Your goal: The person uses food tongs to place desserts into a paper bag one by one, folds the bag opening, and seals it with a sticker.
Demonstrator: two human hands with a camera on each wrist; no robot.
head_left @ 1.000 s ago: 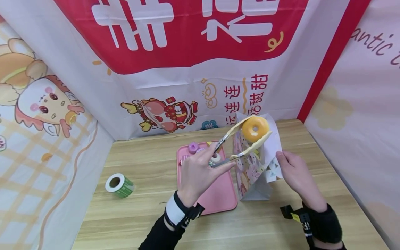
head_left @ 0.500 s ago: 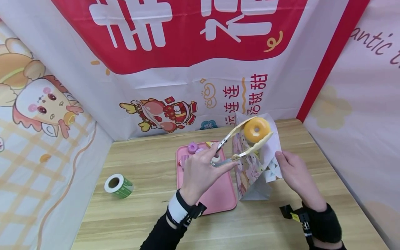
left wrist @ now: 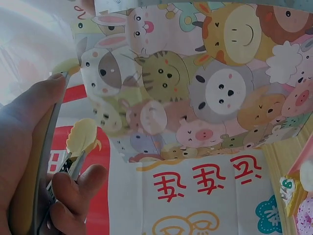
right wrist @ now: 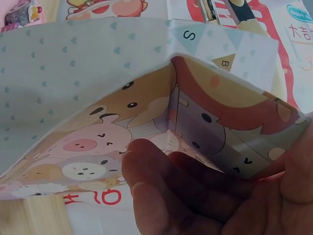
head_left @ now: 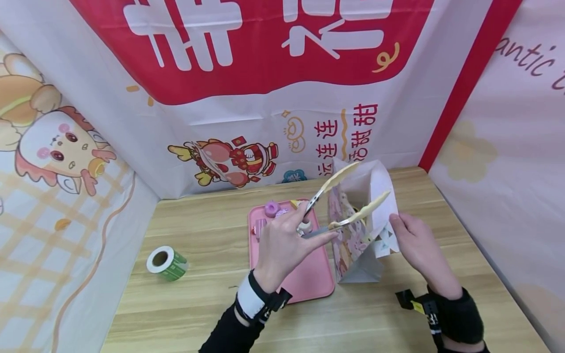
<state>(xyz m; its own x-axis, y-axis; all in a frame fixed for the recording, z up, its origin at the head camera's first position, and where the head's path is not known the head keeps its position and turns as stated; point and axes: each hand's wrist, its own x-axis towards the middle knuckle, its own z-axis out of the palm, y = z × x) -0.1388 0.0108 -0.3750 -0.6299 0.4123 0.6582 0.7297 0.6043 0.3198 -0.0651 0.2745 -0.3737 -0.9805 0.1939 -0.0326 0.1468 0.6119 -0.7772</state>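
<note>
My left hand (head_left: 282,250) grips a pair of metal tongs with cream-coloured tips (head_left: 364,211). The tips are spread over the mouth of an animal-print paper bag (head_left: 359,272), with nothing between them. In the left wrist view, thumb and fingers lie along the tongs' arms (left wrist: 82,136) beside the bag's printed side (left wrist: 220,88). On the bag's right, my right hand (head_left: 417,247) pinches its upper edge and keeps the mouth wide. The right wrist view shows those curled fingers (right wrist: 146,171) close up against the bag. Most of the bag's inside is hidden.
Left of the bag lies a pink tray (head_left: 309,282) with a small purple ring-shaped piece (head_left: 271,209) and other small toy sweets, partly behind my left hand. A roll of green labels (head_left: 167,263) stands farther left on the wooden table. Printed cloth walls (head_left: 220,117) rise at the back and sides.
The yellow donut that sat between the tongs' tips has left them, and it no longer shows above the bag's mouth. The tips stand slightly wider apart. My right hand keeps its place.
</note>
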